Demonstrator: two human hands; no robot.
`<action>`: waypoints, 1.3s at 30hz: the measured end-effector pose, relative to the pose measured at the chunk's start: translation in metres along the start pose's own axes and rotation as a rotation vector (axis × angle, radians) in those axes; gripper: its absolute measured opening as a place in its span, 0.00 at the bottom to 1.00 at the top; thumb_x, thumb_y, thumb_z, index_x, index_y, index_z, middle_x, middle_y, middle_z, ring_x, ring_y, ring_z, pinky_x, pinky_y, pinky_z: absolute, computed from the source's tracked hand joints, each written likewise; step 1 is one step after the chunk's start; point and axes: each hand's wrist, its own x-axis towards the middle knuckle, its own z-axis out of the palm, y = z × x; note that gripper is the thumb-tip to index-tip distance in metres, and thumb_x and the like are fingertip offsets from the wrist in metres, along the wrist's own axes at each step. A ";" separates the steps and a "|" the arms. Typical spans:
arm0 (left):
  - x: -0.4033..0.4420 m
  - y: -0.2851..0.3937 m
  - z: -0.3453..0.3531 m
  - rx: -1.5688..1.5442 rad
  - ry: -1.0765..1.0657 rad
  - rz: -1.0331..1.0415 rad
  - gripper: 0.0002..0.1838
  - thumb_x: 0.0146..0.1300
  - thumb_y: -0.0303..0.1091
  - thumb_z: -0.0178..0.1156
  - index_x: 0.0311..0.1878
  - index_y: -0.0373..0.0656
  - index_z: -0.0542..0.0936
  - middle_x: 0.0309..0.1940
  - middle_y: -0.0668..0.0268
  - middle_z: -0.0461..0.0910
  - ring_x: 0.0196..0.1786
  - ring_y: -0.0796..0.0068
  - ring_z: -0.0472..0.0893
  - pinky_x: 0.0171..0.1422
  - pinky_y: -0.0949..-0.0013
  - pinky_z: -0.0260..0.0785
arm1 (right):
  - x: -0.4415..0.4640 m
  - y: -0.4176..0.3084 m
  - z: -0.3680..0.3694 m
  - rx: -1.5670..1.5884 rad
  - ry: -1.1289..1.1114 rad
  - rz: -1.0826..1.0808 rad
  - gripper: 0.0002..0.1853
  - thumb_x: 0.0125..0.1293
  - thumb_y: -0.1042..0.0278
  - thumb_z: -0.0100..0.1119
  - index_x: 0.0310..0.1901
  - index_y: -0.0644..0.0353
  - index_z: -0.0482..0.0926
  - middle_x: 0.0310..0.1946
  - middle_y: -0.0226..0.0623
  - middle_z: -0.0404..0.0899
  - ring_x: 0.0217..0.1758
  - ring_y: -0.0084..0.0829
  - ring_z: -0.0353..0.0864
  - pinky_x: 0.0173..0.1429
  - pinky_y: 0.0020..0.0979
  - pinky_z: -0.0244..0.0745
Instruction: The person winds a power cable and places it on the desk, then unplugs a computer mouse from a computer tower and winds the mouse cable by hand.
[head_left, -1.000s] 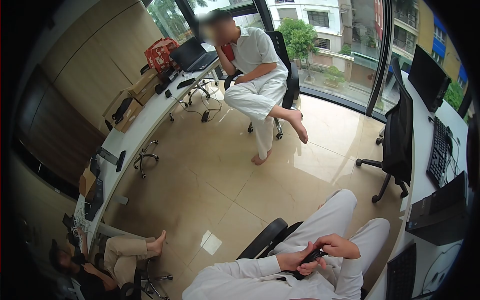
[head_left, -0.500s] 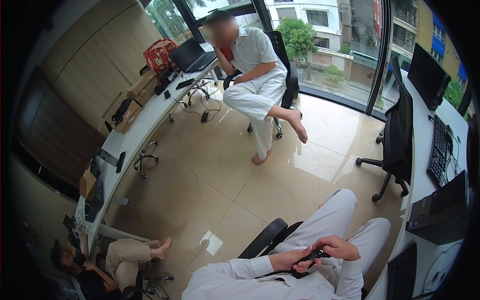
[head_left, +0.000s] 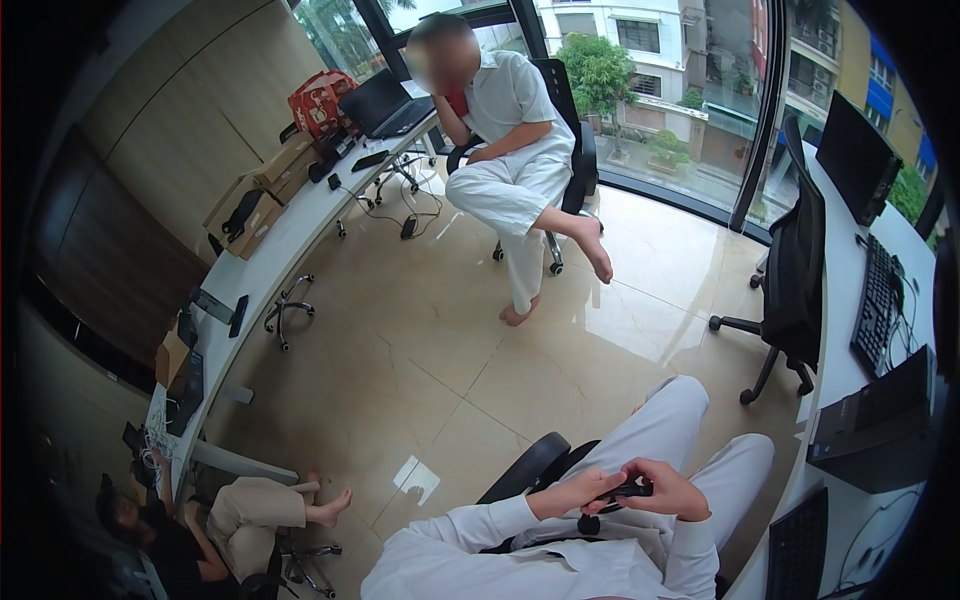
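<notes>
My left hand and my right hand meet above my lap, fingers closed. Between them is a black cord-like bundle, mostly covered by the fingers, so its exact kind is unclear. A dark end of it hangs just below my left hand. My thumbs and fingertips press on it from both sides.
I sit in a chair with a black armrest. To my right, a white desk holds a keyboard, a monitor and a black computer case. Two other people sit by the long desk.
My hands have drawn closer together over the black bundle. It now looks more compact, and a dark end hangs below my left hand.
</notes>
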 end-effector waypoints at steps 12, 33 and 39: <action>0.019 -0.001 0.011 0.258 0.387 0.243 0.34 0.74 0.60 0.41 0.34 0.36 0.82 0.14 0.74 0.67 0.17 0.86 0.64 0.22 0.76 0.55 | 0.008 -0.004 0.011 -0.407 0.242 -0.089 0.14 0.46 0.67 0.65 0.34 0.64 0.75 0.29 0.49 0.80 0.31 0.52 0.79 0.38 0.41 0.75; 0.045 0.006 0.012 0.087 0.204 0.403 0.15 0.66 0.32 0.64 0.54 0.39 0.78 0.45 0.70 0.82 0.45 0.84 0.77 0.52 0.76 0.70 | -0.024 0.000 -0.026 -0.008 0.523 -0.014 0.06 0.51 0.79 0.55 0.32 0.68 0.71 0.21 0.37 0.74 0.23 0.23 0.73 0.28 0.28 0.68; 0.049 0.025 0.016 0.068 0.211 0.475 0.14 0.65 0.35 0.65 0.50 0.39 0.80 0.42 0.71 0.84 0.43 0.85 0.78 0.47 0.78 0.69 | -0.021 0.000 -0.025 0.343 0.603 -0.040 0.05 0.57 0.81 0.51 0.35 0.64 0.71 0.30 0.32 0.79 0.33 0.20 0.77 0.39 0.24 0.73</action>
